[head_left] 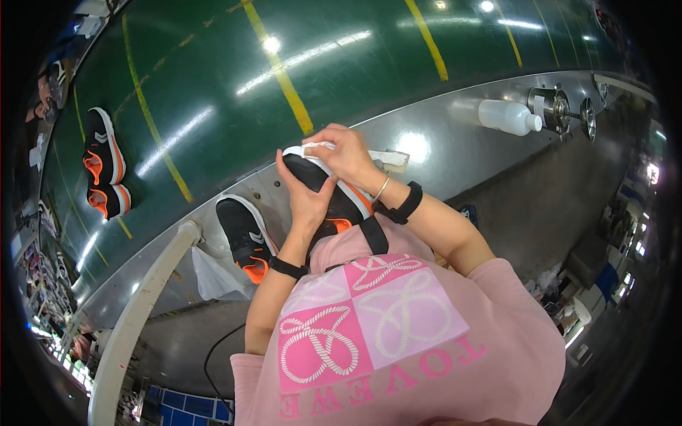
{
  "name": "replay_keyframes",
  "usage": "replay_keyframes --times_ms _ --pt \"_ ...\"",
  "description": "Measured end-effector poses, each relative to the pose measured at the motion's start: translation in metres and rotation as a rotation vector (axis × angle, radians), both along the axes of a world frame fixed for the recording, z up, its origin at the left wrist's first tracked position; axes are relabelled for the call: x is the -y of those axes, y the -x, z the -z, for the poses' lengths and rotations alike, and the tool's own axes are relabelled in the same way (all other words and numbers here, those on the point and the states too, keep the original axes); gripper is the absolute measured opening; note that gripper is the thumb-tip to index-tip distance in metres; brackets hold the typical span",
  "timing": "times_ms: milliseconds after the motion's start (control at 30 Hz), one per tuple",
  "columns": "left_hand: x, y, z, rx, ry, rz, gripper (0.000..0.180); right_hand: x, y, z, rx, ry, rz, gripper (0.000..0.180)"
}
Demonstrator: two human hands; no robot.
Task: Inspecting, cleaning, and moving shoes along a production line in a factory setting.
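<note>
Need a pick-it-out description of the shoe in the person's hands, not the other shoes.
Start at the green conveyor belt and come down to its metal edge shelf, in front of the person's pink shirt. The shoe is the black one with orange trim gripped by the left hand, the right hand pressing a white cloth on its sole. It alone is held; the others lie flat.

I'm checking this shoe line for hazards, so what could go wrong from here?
The second shoe lies at the metal ledge's edge beside the left hand; a nudge might drop it. The right hand presses a white cloth on the held shoe, which could slip. The bottle on its side might roll.
</note>
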State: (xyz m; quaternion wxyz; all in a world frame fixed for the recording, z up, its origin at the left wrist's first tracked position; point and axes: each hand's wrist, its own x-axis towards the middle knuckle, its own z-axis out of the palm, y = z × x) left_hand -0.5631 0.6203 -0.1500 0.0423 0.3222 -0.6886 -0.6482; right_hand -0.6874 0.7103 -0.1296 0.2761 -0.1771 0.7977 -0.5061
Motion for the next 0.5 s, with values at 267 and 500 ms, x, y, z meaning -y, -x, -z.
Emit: replay_keyframes --times_ms 267,500 --pt "0.002 -0.003 0.002 -0.027 -0.146 -0.026 0.11 -0.052 -0.014 0.008 0.108 -0.111 0.004 0.017" --pt "0.003 -0.007 0.005 -0.06 -0.165 -0.016 0.11 -0.065 -0.012 0.028 0.541 0.096 0.223 0.02"
